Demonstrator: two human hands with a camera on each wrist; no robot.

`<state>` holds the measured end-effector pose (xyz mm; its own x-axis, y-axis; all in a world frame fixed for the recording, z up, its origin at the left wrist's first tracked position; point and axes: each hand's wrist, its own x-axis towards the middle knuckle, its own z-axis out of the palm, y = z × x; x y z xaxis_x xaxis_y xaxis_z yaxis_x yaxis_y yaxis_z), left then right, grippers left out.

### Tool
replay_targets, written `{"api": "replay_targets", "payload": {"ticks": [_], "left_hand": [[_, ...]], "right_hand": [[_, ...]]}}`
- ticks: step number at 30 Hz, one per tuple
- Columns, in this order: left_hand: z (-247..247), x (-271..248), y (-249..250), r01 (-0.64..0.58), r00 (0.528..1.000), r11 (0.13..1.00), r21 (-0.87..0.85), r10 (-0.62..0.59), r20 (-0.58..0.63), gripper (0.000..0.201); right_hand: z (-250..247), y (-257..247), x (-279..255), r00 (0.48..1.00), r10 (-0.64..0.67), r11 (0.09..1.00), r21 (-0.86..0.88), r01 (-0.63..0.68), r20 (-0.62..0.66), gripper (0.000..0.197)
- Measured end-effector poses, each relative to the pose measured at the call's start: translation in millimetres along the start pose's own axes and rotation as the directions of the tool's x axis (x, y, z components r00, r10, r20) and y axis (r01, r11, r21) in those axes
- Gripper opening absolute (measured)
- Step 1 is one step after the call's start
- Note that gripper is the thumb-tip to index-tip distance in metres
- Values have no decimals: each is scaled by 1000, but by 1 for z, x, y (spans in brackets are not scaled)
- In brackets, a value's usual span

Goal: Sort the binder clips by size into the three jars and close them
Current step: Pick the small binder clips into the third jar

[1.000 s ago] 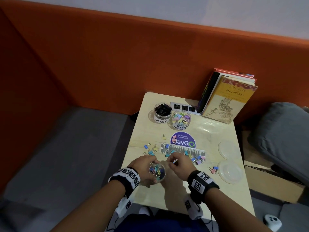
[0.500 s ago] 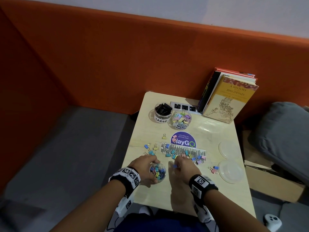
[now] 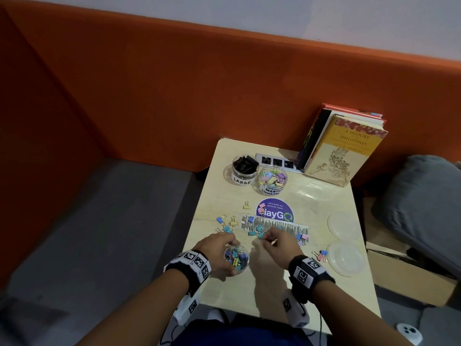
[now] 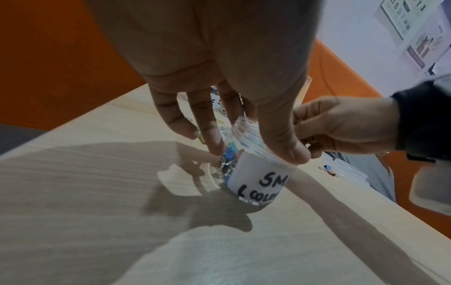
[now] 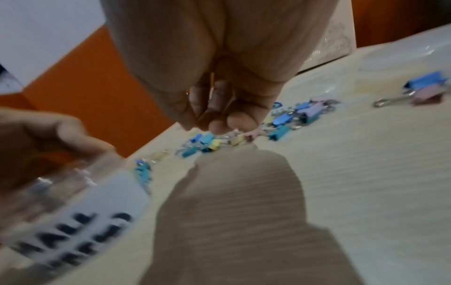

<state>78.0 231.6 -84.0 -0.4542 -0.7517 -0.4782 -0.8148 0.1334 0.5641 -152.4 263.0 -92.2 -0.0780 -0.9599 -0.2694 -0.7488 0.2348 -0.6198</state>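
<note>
My left hand (image 3: 218,247) grips the clear jar labelled small (image 3: 235,257) (image 4: 258,173) from the left, upright on the table and part filled with coloured clips. My right hand (image 3: 274,243) (image 5: 219,119) hovers just right of it, fingertips bunched low over the loose small clips (image 3: 254,231) (image 5: 212,143). Whether they pinch a clip is hidden. The jar marked large (image 3: 244,168) holds black clips. The medium jar (image 3: 272,179) holds pastel ones. All three jars stand without lids.
Two clear lids (image 3: 345,258) (image 3: 343,224) lie at the table's right edge, with a pink and blue clip pair (image 3: 320,254) beside them. A yellow clip (image 3: 246,204) lies alone near a purple sticker (image 3: 275,213). Books (image 3: 344,148) and a power strip (image 3: 277,162) stand at the back.
My right hand has moved from beside the jar's mouth a little forward to the scattered clips. The left hand and jar have stayed put.
</note>
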Motion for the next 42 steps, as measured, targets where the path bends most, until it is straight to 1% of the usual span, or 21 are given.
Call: {"api": "replay_targets", "payload": {"ticks": [2, 4, 6, 9, 10, 12, 13, 15, 17, 18, 20, 22, 24, 27, 30, 33, 35, 37, 38, 40, 42], "left_hand": [[1, 0, -1, 8, 1000, 1000, -20, -8, 2, 65], [1, 0, -1, 10, 1000, 1000, -29, -10, 3, 65], [0, 0, -1, 13, 1000, 999, -31, -13, 8, 64], [-1, 0, -1, 14, 1000, 999, -40, -14, 17, 62], [-1, 0, 0, 15, 1000, 999, -43, -15, 22, 63], [-2, 0, 0, 13, 1000, 999, -39, -13, 23, 63], [-2, -1, 1, 12, 1000, 999, -36, -11, 22, 63], [-3, -1, 1, 10, 1000, 1000, -29, -9, 18, 64], [-3, -1, 2, 5, 1000, 1000, -23, -4, 18, 65], [-3, -1, 2, 3, 1000, 1000, -22, -2, 19, 65], [-4, -2, 3, -1, 1000, 1000, -15, 2, 20, 65], [-5, -2, 3, -1, 1000, 1000, -15, 1, 20, 65], [-5, -2, 4, -3, 1000, 1000, -10, 3, 17, 65], [-5, -2, 5, -4, 1000, 1000, -5, 4, 19, 65], [-5, -2, 4, -1, 1000, 1000, -15, 1, 15, 64], [-4, -1, 3, -4, 1000, 1000, -18, 4, 17, 64], [-3, -1, 2, 3, 1000, 1000, -28, -3, 17, 64], [-2, -1, 2, 13, 1000, 998, -59, -12, 15, 64], [-2, -1, 2, 13, 1000, 998, -60, -13, 14, 64], [-4, -1, 3, 3, 1000, 1000, -29, -2, 17, 65], [-6, -2, 4, -2, 1000, 1000, -22, 3, 23, 65]], "right_hand": [[-3, 14, 1, 997, 62, 989, -131, -67, -44, 12], [-5, 23, 1, 995, 95, 971, -219, -101, -35, 23], [-6, 27, 0, 995, 104, 961, -257, -100, 1, 28], [-2, 29, -2, 995, 86, 956, -285, -69, 48, 27], [-1, 28, -3, 995, 86, 956, -286, -66, 58, 25], [3, 28, -3, 996, 70, 971, -234, -56, 53, 19], [4, 27, -3, 998, 58, 981, -187, -52, 28, 15], [4, 26, -3, 996, 76, 990, -118, -81, -45, 5], [4, 29, -1, 991, 88, 989, -111, -100, -106, 20], [5, 31, 0, 990, 95, 987, -118, -107, -104, 27], [7, 32, 2, 993, 97, 981, -165, -106, -62, 32], [9, 33, 3, 994, 110, 974, -200, -110, -10, 25], [10, 32, 3, 991, 131, 966, -225, -125, 13, 18], [11, 29, 4, 989, 147, 960, -243, -141, 9, 11], [11, 23, 3, 992, 125, 965, -233, -124, -8, 5], [4, 16, 0, 993, 110, 974, -195, -116, -43, 11], [-3, 7, -3, 996, 76, 987, -137, -82, -51, 12], [-10, -6, -4, 1000, -6, 1000, -17, 6, 14, 12], [-12, -15, -5, 995, -57, 998, 30, 55, 79, 12], [-14, -31, -7, 964, -149, 988, 63, 139, 220, 12], [-11, -42, -7, 928, -204, 979, 48, 199, 311, 17]]}}
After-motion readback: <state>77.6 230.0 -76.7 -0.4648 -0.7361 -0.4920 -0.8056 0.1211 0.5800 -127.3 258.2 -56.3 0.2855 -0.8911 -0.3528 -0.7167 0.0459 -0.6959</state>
